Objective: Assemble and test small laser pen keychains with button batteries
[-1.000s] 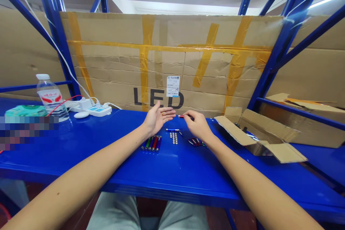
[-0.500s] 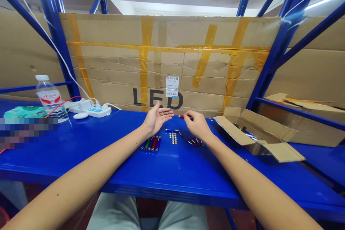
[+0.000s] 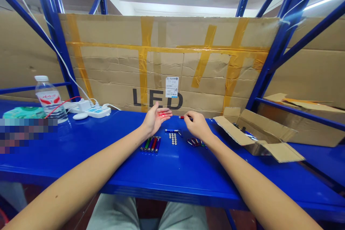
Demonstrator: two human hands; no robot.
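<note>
My right hand (image 3: 198, 125) is closed around a small red laser pointer (image 3: 181, 117), whose front end sticks out toward the left. Facing it, my left hand (image 3: 154, 120) is held open with the palm turned to the right. A bright red glow lies across the left fingers. Below, on the blue table, rests a blue laser pointer (image 3: 171, 130) above rows of silver button cells (image 3: 173, 138). Several coloured laser pointers (image 3: 151, 144) lie side by side under my left wrist. Near my right wrist is a cluster of coloured carabiner clips (image 3: 196, 142).
On the right, an open cardboard box (image 3: 258, 133) holds dark and blue pieces. A water bottle (image 3: 50, 99), a green packet (image 3: 24, 112) and a white power strip (image 3: 94, 109) stand at the left. A large taped carton (image 3: 118, 68) walls off the back.
A red light has appeared on my left hand's fingers. Both hands stay almost in the same place, with the red laser pointer still in my right hand.
</note>
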